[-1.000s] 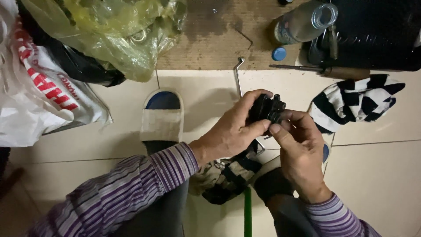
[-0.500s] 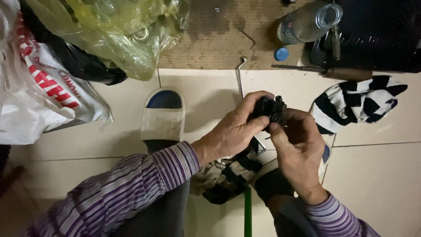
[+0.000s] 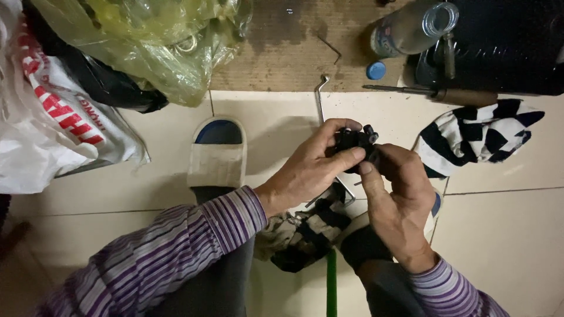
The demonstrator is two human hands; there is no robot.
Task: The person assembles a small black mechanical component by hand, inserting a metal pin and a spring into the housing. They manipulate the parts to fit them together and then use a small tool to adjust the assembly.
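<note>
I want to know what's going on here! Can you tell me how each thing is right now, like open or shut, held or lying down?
small black part: held up between both hands.
left hand: fingers closed on the part.
right hand: thumb pressed on the part.
clear bottle: lying on its side, cap off.
blue cap: loose beside the bottle.
yellow bag: crumpled, filled.
striped cloth: bunched on the tiles.
slipper: on a foot.

Yellow plastic bag (image 3: 153, 41), white bag (image 3: 53, 129), sandal (image 3: 217, 155), clear bottle (image 3: 411, 26), blue cap (image 3: 376, 70), b&w striped cloth (image 3: 482, 135)
</note>
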